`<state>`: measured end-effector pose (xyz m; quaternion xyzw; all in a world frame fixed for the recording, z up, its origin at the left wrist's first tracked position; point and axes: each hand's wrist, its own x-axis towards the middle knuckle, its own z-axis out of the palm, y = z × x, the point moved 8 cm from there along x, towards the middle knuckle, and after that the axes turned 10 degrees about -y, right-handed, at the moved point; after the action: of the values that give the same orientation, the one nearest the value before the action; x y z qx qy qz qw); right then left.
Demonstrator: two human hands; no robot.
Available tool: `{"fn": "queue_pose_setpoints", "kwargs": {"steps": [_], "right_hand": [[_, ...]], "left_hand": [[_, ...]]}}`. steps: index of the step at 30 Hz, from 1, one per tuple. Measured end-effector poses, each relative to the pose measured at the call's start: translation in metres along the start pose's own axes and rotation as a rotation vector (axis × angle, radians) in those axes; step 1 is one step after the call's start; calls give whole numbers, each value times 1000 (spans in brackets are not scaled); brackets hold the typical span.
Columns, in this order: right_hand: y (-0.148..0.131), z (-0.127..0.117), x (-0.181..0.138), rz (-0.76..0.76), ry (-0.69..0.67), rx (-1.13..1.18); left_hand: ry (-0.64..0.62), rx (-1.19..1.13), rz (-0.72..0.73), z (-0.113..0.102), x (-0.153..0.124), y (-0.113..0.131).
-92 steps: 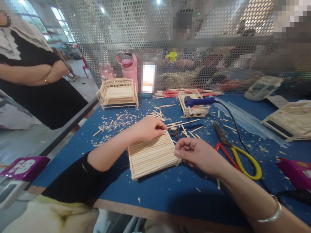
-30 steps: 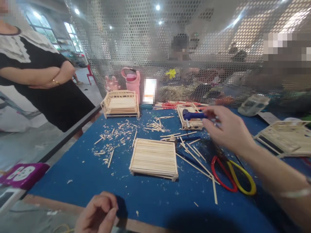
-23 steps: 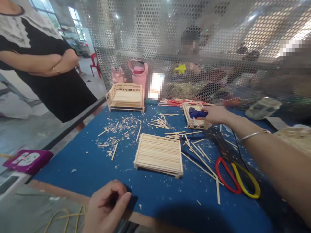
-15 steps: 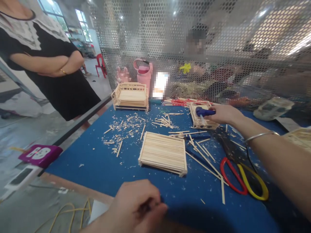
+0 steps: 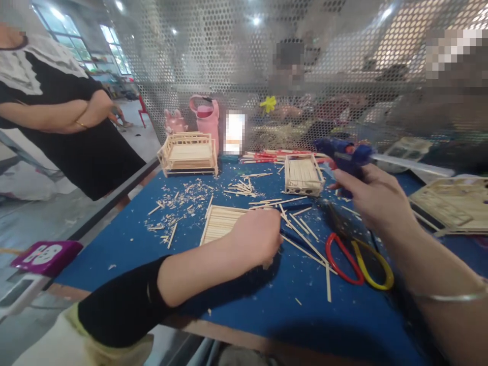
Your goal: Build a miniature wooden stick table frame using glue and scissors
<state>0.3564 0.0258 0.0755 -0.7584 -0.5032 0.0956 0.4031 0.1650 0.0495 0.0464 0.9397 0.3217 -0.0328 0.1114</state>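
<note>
My right hand (image 5: 377, 195) is wrapped round a blue glue gun (image 5: 348, 155), held up above the right side of the table. My left hand (image 5: 257, 236) is closed, with its back to me, over the right part of a flat panel of wooden sticks (image 5: 221, 218). Its fingertips are hidden, so whether they grip anything does not show. Just left of the glue gun stands a small stick-built frame (image 5: 303, 173). Scissors with red and yellow handles (image 5: 345, 259) lie below my right hand.
A stick-built bench (image 5: 190, 155) stands at the back left, before a pink bottle (image 5: 206, 119). Loose sticks (image 5: 244, 188) and scraps litter the blue table (image 5: 125, 254). Another stick piece (image 5: 457, 206) lies at the right. A person in black (image 5: 84, 147) stands left, arms folded.
My right hand has lifted the glue gun off the small frame and moved right. My left hand has gone from the near table edge forward over the stick panel. The view has shifted slightly.
</note>
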Motion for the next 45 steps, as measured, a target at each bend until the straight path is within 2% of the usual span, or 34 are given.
{"fn": "queue_pose_setpoints", "kwargs": {"steps": [3, 5, 7, 10, 12, 14, 17, 20, 26, 31, 38, 45], "right_hand": [[-6, 4, -26, -67, -91, 105], [-6, 9, -37, -88, -162, 92], [-3, 13, -43, -90, -226, 38], [0, 19, -45, -121, -335, 18], [1, 21, -45, -159, -369, 14], [2, 21, -46, -186, -361, -11], [4, 25, -46, -188, -370, -50], [4, 28, -46, -180, -390, -52], [-10, 27, -47, -231, -360, -86], [-11, 26, -50, -233, -325, -104], [-14, 27, -52, -316, -287, -119], [-10, 30, -53, -291, -305, -104]], "left_hand": [[-11, -48, -4, 1, 0, -3], [1, -135, 0, -6, -3, -7], [31, -302, -18, -18, -9, -21], [158, -678, -97, -36, -25, -67], [375, -909, -153, -46, -41, -109], [555, -1054, -221, -43, -54, -146], [640, -1080, -333, -27, -62, -176], [604, -1053, -334, -15, -59, -177], [491, -1005, -214, -13, -54, -160], [505, -983, -210, -14, -56, -159], [483, -977, -209, -15, -55, -155], [487, -964, -234, -15, -55, -156]]}}
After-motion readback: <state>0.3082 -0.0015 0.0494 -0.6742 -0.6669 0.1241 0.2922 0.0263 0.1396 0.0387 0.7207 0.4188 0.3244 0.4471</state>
